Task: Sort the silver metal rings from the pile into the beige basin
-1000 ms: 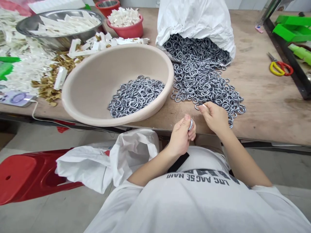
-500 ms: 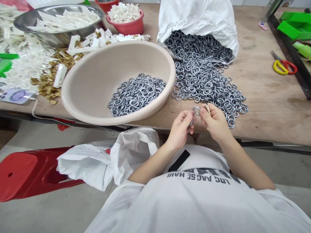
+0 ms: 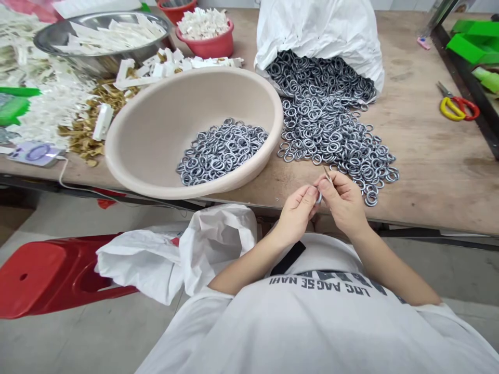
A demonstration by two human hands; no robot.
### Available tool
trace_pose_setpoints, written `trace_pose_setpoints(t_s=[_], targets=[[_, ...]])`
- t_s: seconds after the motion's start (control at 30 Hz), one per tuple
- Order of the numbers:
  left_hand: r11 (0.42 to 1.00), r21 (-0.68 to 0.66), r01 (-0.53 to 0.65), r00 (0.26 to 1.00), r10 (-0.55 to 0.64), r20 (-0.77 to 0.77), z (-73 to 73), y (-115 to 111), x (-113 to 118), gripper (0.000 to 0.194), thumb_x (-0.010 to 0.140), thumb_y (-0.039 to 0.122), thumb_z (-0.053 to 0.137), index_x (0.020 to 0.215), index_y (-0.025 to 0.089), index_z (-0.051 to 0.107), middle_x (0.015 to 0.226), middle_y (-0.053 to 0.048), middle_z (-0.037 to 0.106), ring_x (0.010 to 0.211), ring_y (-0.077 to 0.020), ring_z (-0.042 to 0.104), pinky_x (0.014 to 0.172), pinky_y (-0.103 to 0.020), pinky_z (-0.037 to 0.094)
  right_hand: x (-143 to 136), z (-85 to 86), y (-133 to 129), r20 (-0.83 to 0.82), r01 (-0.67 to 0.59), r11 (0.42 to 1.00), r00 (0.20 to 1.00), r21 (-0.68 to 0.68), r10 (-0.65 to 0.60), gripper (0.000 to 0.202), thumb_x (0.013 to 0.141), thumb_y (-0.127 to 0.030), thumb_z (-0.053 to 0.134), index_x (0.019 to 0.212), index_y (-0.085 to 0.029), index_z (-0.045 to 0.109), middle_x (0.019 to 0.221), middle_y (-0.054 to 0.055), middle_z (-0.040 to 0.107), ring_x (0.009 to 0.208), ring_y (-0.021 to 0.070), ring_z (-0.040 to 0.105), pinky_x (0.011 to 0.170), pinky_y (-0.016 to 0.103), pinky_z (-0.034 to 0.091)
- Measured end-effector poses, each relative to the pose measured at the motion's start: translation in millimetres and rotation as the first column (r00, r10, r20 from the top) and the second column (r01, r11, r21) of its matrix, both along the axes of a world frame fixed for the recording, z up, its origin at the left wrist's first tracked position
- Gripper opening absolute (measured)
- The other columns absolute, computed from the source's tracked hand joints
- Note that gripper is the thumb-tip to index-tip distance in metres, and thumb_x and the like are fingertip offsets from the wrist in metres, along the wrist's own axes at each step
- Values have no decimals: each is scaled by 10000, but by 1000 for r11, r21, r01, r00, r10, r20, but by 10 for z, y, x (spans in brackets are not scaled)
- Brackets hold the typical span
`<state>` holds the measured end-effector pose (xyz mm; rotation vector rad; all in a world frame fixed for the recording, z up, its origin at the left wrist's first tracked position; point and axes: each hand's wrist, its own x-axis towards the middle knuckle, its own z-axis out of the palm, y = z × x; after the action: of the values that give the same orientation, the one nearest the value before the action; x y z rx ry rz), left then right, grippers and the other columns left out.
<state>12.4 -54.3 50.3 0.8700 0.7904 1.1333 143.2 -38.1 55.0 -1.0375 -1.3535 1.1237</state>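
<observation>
My left hand [image 3: 298,210] pinches a grey ring [image 3: 319,197] in front of the table's front edge. Touching it from the right, my right hand [image 3: 345,202] is closed on a thin pointed tool [image 3: 327,174], whose tip sticks up between thumb and fingers. Just beyond both hands lies a pile of grey rings [image 3: 331,130], spilling from a white sack [image 3: 319,26]. To the left stands a large beige basin [image 3: 156,124] with more grey rings [image 3: 224,150] at its right side.
A steel bowl [image 3: 101,59], a red bowl [image 3: 206,47], white strips and brown pieces [image 3: 83,143] crowd the back left. Scissors [image 3: 458,107] lie at the right. Below the table are a red stool [image 3: 35,275] and an open white bag [image 3: 214,239].
My hands have come together, and the left has moved slightly right. The ring that showed between them is now mostly covered by fingers. The view has shifted slightly.
</observation>
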Motion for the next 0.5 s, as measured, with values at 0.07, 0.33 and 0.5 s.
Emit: trace_pose_setpoints(t_s=[0.07,0.33,0.5], targets=[[1000,-29,12,999,-11,34,31,11,-11,447,881,561,622,714,174,473,576,61,372,473,-45,254,446,-197,186,43,21,-18,52,55,998,997,34,-57,305,954,-516,565,984,-218,620,778,0,605,674,142,560,629,282,459],[986,-157,-54,989,74,129,137,47,-17,438,827,537,693,728,188,448,531,86,362,426,-37,251,409,-176,191,116,128,-214,591,-114,898,786,426,-180,233,990,-362,546,833,-206,620,733,9,576,670,137,524,625,291,367],[985,-166,-42,989,65,134,136,29,-3,453,807,544,712,721,186,448,529,88,366,425,-32,260,411,-169,200,109,118,-200,622,-119,891,756,439,-205,275,1000,-387,521,816,-206,616,719,9,569,655,133,512,609,283,357]])
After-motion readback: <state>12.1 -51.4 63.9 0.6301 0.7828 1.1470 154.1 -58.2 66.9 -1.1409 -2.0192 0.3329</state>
